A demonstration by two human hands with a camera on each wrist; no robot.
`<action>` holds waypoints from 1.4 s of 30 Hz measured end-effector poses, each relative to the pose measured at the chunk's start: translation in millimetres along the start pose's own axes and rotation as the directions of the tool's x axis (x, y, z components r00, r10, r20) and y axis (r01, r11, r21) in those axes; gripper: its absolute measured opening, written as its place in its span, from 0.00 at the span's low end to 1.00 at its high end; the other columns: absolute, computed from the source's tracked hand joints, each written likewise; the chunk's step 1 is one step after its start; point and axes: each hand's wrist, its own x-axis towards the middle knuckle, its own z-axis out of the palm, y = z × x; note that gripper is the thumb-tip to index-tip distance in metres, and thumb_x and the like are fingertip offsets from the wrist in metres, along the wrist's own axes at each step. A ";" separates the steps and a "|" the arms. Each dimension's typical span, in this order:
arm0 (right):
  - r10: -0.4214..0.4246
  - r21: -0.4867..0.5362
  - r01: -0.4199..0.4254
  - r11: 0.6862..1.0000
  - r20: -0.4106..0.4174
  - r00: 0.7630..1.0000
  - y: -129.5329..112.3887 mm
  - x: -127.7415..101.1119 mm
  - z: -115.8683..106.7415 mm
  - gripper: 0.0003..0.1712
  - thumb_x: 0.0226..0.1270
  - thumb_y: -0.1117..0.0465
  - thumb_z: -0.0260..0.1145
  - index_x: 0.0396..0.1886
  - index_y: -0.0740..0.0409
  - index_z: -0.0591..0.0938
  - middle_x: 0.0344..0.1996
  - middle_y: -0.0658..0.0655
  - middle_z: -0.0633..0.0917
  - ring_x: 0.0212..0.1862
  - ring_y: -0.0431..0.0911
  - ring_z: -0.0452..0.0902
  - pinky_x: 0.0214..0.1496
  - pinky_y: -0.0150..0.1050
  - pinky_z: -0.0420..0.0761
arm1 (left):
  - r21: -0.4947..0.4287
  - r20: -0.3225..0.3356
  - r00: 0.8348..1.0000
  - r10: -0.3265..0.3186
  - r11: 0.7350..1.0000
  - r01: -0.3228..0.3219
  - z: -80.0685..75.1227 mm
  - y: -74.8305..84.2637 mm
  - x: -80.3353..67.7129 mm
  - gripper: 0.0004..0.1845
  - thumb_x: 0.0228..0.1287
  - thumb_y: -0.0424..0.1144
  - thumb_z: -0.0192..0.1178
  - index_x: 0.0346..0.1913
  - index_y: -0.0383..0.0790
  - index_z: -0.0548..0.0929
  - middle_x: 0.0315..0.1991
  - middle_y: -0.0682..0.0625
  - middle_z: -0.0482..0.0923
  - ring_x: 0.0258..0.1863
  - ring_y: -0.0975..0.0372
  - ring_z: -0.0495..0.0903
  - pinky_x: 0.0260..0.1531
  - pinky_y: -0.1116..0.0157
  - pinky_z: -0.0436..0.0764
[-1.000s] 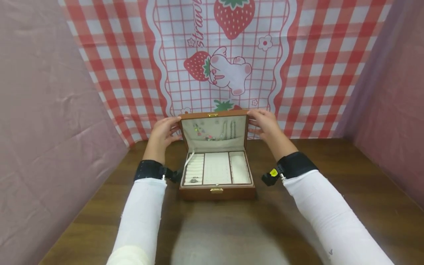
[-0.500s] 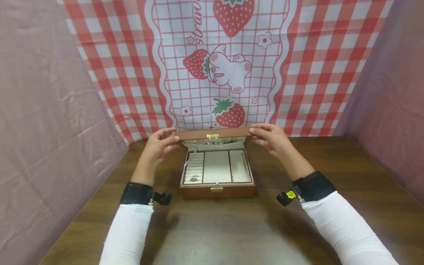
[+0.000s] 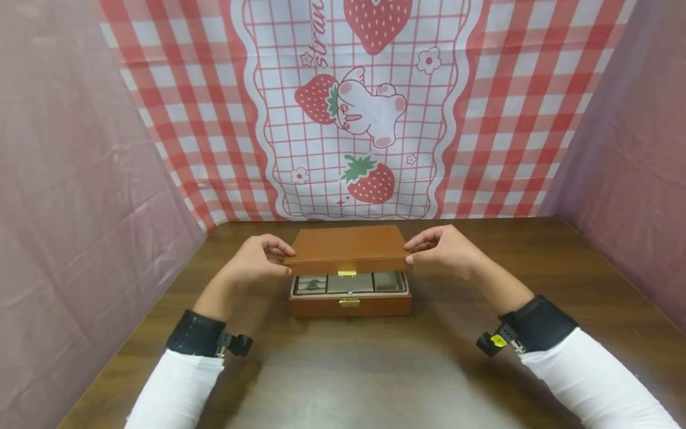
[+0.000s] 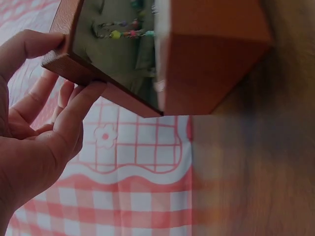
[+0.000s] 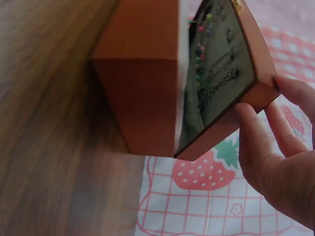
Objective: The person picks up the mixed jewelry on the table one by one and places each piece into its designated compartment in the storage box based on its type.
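Observation:
A brown jewelry box (image 3: 316, 308) stands on the table with its lid (image 3: 348, 244) partly lowered, leaving a gap at the front. My left hand (image 3: 252, 261) pinches the lid's front left corner between thumb and fingers. At the opposite front corner, my right hand (image 3: 452, 253) grips the lid the same way. Through the gap, a ring (image 3: 312, 285) shows in the left compartment. Beaded strands (image 4: 123, 34) hang inside the lid in the left wrist view. Chain necklaces (image 5: 216, 81) hang there too in the right wrist view. The lid hides most of the compartments.
The wooden table (image 3: 343, 369) extends in front of the box and to both sides. A red-and-white strawberry cloth (image 3: 370, 119) hangs behind it. Pinkish curtains (image 3: 80, 179) flank the table on both sides.
The lid has swung forward and down from nearly upright to a small gap above the base. Both hands came down and toward me with it, keeping hold of its corners.

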 end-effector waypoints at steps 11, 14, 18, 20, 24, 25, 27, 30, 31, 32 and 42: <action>-0.021 -0.247 0.026 0.969 0.021 1.000 6.2 -13.7 15.6 0.14 0.47 0.65 0.80 0.36 0.61 0.86 0.39 0.54 0.86 0.47 0.50 0.80 0.43 0.36 0.80 | 0.222 0.090 0.994 0.053 0.972 -0.072 16.7 -2.4 -10.3 0.17 0.37 0.24 0.74 0.36 0.35 0.85 0.38 0.45 0.79 0.35 0.60 0.80 0.37 0.65 0.80; -0.041 -0.279 0.044 0.959 0.017 0.999 7.8 -15.0 20.5 0.14 0.46 0.67 0.80 0.34 0.61 0.86 0.38 0.55 0.85 0.45 0.50 0.81 0.41 0.36 0.81 | 0.273 0.093 0.993 0.075 0.957 -0.097 18.2 -2.1 -11.4 0.17 0.35 0.24 0.74 0.34 0.37 0.85 0.37 0.46 0.76 0.34 0.59 0.79 0.36 0.64 0.80; -0.064 -0.306 0.062 0.950 0.001 0.998 6.4 -15.9 23.6 0.13 0.46 0.69 0.79 0.33 0.61 0.85 0.37 0.56 0.85 0.42 0.49 0.82 0.40 0.36 0.82 | 0.316 0.091 0.990 0.106 0.940 -0.129 18.5 -0.3 -10.6 0.17 0.34 0.25 0.75 0.33 0.38 0.85 0.35 0.46 0.75 0.34 0.59 0.78 0.36 0.63 0.79; -0.079 -0.328 0.074 0.942 0.000 0.997 4.8 -16.1 23.5 0.13 0.46 0.70 0.78 0.33 0.62 0.84 0.36 0.56 0.85 0.41 0.49 0.83 0.41 0.37 0.83 | 0.327 0.095 0.989 0.113 0.935 -0.138 18.6 0.3 -10.1 0.17 0.35 0.26 0.74 0.34 0.38 0.84 0.35 0.47 0.76 0.34 0.59 0.77 0.36 0.63 0.79; -0.157 -0.459 0.149 0.876 0.022 0.987 1.6 -17.1 25.1 0.13 0.45 0.68 0.79 0.32 0.61 0.85 0.34 0.53 0.84 0.40 0.49 0.82 0.41 0.41 0.83 | 0.369 0.113 0.986 0.124 0.916 -0.158 19.2 0.2 -10.6 0.17 0.37 0.27 0.75 0.35 0.38 0.84 0.36 0.48 0.76 0.36 0.59 0.77 0.39 0.62 0.79; -0.200 -0.511 0.193 0.838 0.041 0.979 0.9 -17.6 27.2 0.13 0.44 0.68 0.79 0.32 0.60 0.85 0.34 0.52 0.84 0.40 0.49 0.81 0.41 0.42 0.82 | 0.395 0.122 0.983 0.135 0.902 -0.173 19.8 1.1 -11.2 0.18 0.37 0.28 0.76 0.36 0.39 0.84 0.36 0.48 0.76 0.37 0.59 0.77 0.40 0.62 0.79; -0.289 -0.615 0.275 0.739 0.080 0.954 -0.8 -18.7 34.0 0.14 0.42 0.67 0.80 0.32 0.59 0.86 0.33 0.51 0.83 0.39 0.48 0.79 0.42 0.44 0.80 | 0.456 0.143 0.975 0.168 0.863 -0.216 22.6 4.6 -12.9 0.19 0.37 0.30 0.77 0.38 0.39 0.85 0.38 0.49 0.77 0.40 0.58 0.77 0.43 0.59 0.78; -0.410 -0.701 0.385 0.600 0.144 0.901 -5.9 -18.6 50.7 0.16 0.41 0.65 0.81 0.34 0.58 0.87 0.33 0.51 0.81 0.39 0.47 0.77 0.42 0.45 0.78 | 0.529 0.166 0.957 0.238 0.798 -0.290 31.5 15.0 -14.2 0.23 0.38 0.34 0.79 0.43 0.38 0.84 0.41 0.49 0.78 0.44 0.56 0.76 0.48 0.56 0.77; -0.435 -0.711 0.410 0.572 0.161 0.886 -7.9 -18.0 57.2 0.17 0.41 0.64 0.81 0.34 0.58 0.87 0.34 0.51 0.81 0.40 0.48 0.76 0.42 0.45 0.78 | 0.541 0.175 0.949 0.263 0.779 -0.316 36.2 19.1 -14.2 0.24 0.39 0.35 0.79 0.44 0.37 0.84 0.42 0.48 0.78 0.45 0.55 0.76 0.49 0.56 0.76; -0.454 -0.721 0.427 0.546 0.174 0.874 -10.0 -17.0 64.1 0.18 0.41 0.63 0.82 0.35 0.59 0.87 0.34 0.52 0.81 0.40 0.48 0.76 0.43 0.45 0.78 | 0.548 0.183 0.941 0.286 0.765 -0.339 41.5 22.9 -13.8 0.25 0.39 0.36 0.79 0.45 0.36 0.83 0.44 0.48 0.77 0.46 0.55 0.76 0.49 0.55 0.76; -0.522 -0.768 0.489 0.413 0.240 0.819 -17.9 -3.1 107.9 0.23 0.47 0.56 0.79 0.42 0.60 0.84 0.43 0.56 0.81 0.48 0.51 0.74 0.47 0.45 0.80 | 0.749 0.266 0.903 0.338 0.517 -0.414 85.8 38.4 -5.0 0.24 0.46 0.48 0.75 0.46 0.43 0.82 0.45 0.50 0.78 0.45 0.56 0.78 0.40 0.59 0.81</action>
